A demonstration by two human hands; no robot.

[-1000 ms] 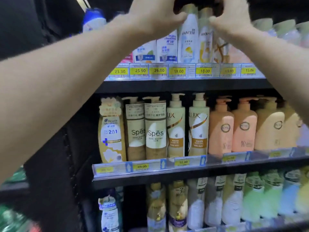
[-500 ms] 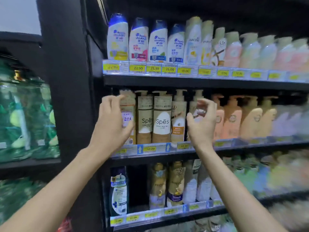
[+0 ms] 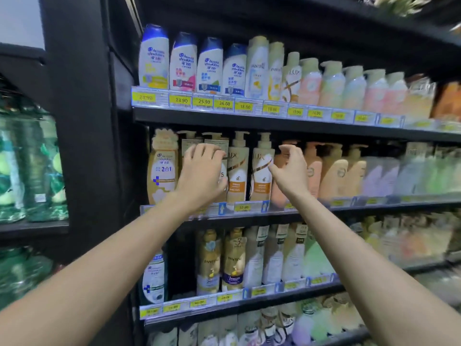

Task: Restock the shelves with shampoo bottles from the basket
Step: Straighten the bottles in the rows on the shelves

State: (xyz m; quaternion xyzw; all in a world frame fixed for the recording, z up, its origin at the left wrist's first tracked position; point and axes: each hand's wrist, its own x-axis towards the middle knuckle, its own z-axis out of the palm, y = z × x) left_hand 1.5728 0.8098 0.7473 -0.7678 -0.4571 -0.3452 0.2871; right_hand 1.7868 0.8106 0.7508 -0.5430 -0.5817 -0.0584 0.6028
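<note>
While both hands hover at the middle shelf (image 3: pixel 249 217):
left hand (image 3: pixel 203 172) curls round a square-shouldered pump bottle (image 3: pixel 216 143); right hand (image 3: pixel 291 169) half-curled, grip unclear.

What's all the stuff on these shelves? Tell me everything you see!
Blue-capped bottles: four, white, top shelf left.
Pastel pump bottles: a row, pink and green, top shelf right.
Lux pump bottles: two, white and gold, middle shelf.
Peach pump bottles: several, peach, middle shelf right.
Gold Pantene bottles: two, gold, third shelf.
Price tags: many, yellow, shelf edges.
Left hand: one, raised at middle shelf.
Right hand: one, same shelf, further right.
</note>
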